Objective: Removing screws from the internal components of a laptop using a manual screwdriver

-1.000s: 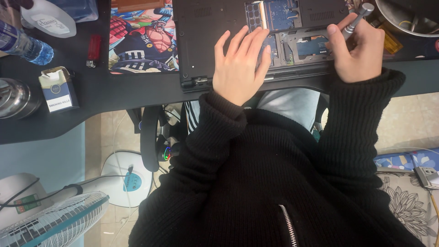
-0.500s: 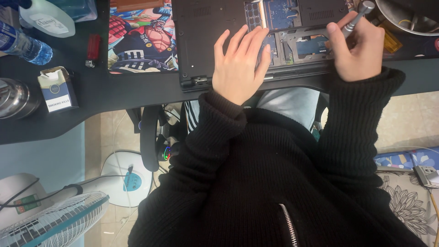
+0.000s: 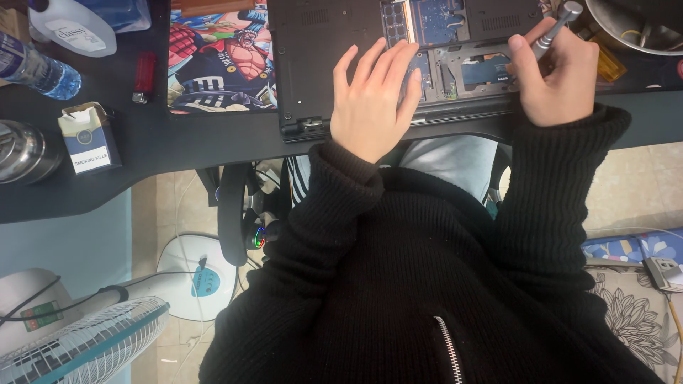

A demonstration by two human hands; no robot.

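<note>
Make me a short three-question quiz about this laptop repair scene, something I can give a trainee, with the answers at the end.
1. True or false: the left hand lies flat, fingers spread, on the opened underside of the laptop.
2. What does the right hand hold? A) a red lighter B) a silver screwdriver C) a water bottle
3. Fill in: left of the laptop, on the black desk, lies a colourful cartoon-printed ____.

Key
1. True.
2. B: the silver screwdriver, its upper end pointing away from the person.
3. mat; the red lighter lies just left of it.
</note>
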